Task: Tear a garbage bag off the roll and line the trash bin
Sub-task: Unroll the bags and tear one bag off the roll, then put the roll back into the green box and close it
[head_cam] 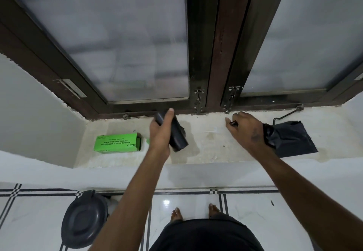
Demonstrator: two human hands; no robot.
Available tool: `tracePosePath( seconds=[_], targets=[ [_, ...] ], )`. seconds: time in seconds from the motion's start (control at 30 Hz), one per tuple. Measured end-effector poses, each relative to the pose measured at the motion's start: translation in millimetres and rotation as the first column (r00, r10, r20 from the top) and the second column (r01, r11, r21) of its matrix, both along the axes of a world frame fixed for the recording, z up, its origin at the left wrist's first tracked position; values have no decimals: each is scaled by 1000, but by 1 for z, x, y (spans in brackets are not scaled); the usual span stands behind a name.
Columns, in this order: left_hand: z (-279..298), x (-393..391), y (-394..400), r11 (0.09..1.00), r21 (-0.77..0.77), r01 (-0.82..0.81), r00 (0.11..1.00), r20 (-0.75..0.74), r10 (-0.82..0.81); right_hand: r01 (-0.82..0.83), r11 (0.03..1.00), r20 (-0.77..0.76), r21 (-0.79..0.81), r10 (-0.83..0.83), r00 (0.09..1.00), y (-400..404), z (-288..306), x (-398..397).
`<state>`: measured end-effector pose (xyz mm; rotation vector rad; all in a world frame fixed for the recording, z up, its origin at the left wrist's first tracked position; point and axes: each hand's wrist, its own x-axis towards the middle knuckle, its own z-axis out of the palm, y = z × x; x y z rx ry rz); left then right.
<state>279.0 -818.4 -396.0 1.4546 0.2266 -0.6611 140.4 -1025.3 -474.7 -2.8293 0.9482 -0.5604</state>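
Note:
My left hand (161,130) grips a black roll of garbage bags (177,136) above the pale window sill (206,148). To the right, my right hand (246,128) is closed on a folded black garbage bag (290,138); a corner of it shows at my fingertips, and the rest trails behind my wrist and lies flat on the sill. The roll and the bag are apart, with bare sill between them. A dark round trash bin (84,219) with its lid shut stands on the floor at lower left.
A green cardboard box (117,142) lies on the sill left of the roll. Behind the sill are frosted window panes in dark frames (214,54) with metal latches. My bare feet (176,214) stand on white tiled floor.

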Motion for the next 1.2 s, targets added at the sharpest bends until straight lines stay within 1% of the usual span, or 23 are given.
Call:
tracePosePath(
  seconds=[0.1, 0.17, 0.2, 0.27, 0.3, 0.37, 0.4, 0.43, 0.5, 0.53, 0.57, 0.67, 0.73, 0.83, 0.87, 0.9, 0.97, 1.03, 1.07, 1.1, 1.13, 1.17, 1.2],
  targets=[
    [-7, -12, -5, 998, -53, 25, 994, -101, -30, -33, 999, -27, 31, 34, 999, 15, 3, 9],
    [-12, -11, -2, 998, -70, 8, 991, -133, -17, -1, 999, -70, 49, 4, 998, 28, 9, 14],
    [-15, -10, 0, 997, -80, 2, 989, -147, -14, 20, 998, -59, 59, -16, 998, 35, 13, 16],
    [-18, -8, 4, 993, -115, -1, 986, -167, -18, 32, 996, 67, 88, -38, 997, 50, 25, 17],
    [-18, -7, 4, 990, -139, -5, 985, -173, -19, -4, 993, 161, 121, -16, 987, 60, 32, 17],
    [-17, -7, 5, 982, -188, -15, 986, -169, -17, -164, 951, 327, 261, 73, 942, 82, 43, 18],
    [-16, -5, 7, 979, -201, -37, 986, -167, 3, -260, 886, 369, 384, 111, 923, 94, 46, 20],
    [-15, -3, 8, 975, -212, -65, 985, -170, 29, -340, 774, 378, 534, 141, 915, 106, 48, 23],
    [-12, 3, 12, 963, -245, -116, 979, -190, 70, -405, 438, 363, 803, 180, 914, 126, 49, 31],
    [-10, 5, 15, 957, -258, -135, 978, -189, 87, -412, 291, 372, 864, 184, 910, 133, 48, 36],
    [-9, 7, 17, 954, -261, -149, 978, -179, 104, -420, 208, 388, 883, 179, 904, 137, 47, 41],
    [-4, 11, 26, 957, -266, -118, 991, -95, 95, -439, 182, 422, 880, 125, 898, 148, 47, 53],
    [0, 16, 38, 960, -271, -75, 997, -44, 66, -425, 140, 420, 895, 60, 905, 152, 49, 59],
    [1, 25, 61, 983, -181, -33, 998, 49, 42, -388, 68, 386, 919, 47, 921, 154, 49, 65],
    [2, 28, 69, 988, -153, -15, 997, 75, 26, -372, 23, 370, 928, 56, 927, 155, 47, 67],
    [4, 30, 76, 991, -135, 0, 996, 90, 12, -353, -47, 356, 934, 55, 933, 157, 45, 69],
    [7, 31, 89, 992, -121, 31, 994, 110, -18, -329, -272, 336, 904, -24, 942, 161, 42, 72],
    [6, 31, 100, 988, -148, 47, 994, 109, -31, -324, -480, 309, 815, -114, 944, 166, 40, 74],
    [5, 31, 106, 985, -168, 49, 994, 101, -32, -314, -550, 289, 774, -134, 948, 168, 41, 75],
    [5, 31, 112, 982, -182, 56, 995, 97, -38, -304, -591, 280, 747, -135, 950, 170, 42, 75],
    [4, 32, 116, 981, -183, 68, 993, 103, -49, -297, -597, 282, 745, -122, 952, 173, 43, 76],
    [3, 33, 121, 981, -175, 85, 991, 120, -64, -298, -573, 292, 764, -105, 951, 176, 45, 77],
    [1, 34, 124, 983, -152, 107, 985, 154, -84, -305, -519, 301, 798, -95, 949, 179, 46, 79]
  ],
)
